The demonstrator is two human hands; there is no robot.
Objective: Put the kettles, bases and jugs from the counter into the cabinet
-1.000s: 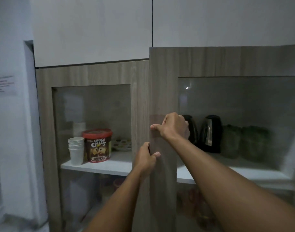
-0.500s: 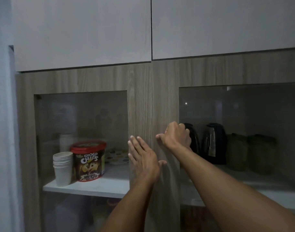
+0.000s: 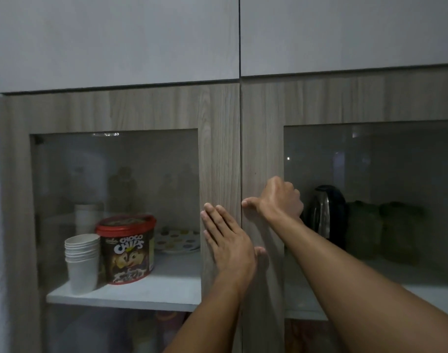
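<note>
Both glass-fronted wooden cabinet doors stand shut. My left hand (image 3: 228, 243) lies flat with spread fingers against the left door's frame (image 3: 219, 159). My right hand (image 3: 277, 200) is curled into a loose fist, knuckles and thumb resting on the right door's frame (image 3: 261, 149). Behind the right glass a black and steel kettle (image 3: 328, 215) stands on the white shelf (image 3: 434, 294). Two green jugs (image 3: 364, 229) (image 3: 401, 231) stand to its right, dim through the glass. My right hand hides whatever is left of the kettle.
Behind the left glass a stack of white paper cups (image 3: 81, 262), a red-lidded Choco Chips tub (image 3: 127, 248) and a dotted plate (image 3: 177, 240) sit on the shelf. Plain grey upper cabinet doors (image 3: 116, 39) run above. A white wall edge borders the left.
The right door swung shut from ajar. My left hand let go of the door edge and flattened against the left door. The view came closer and shifted left.
</note>
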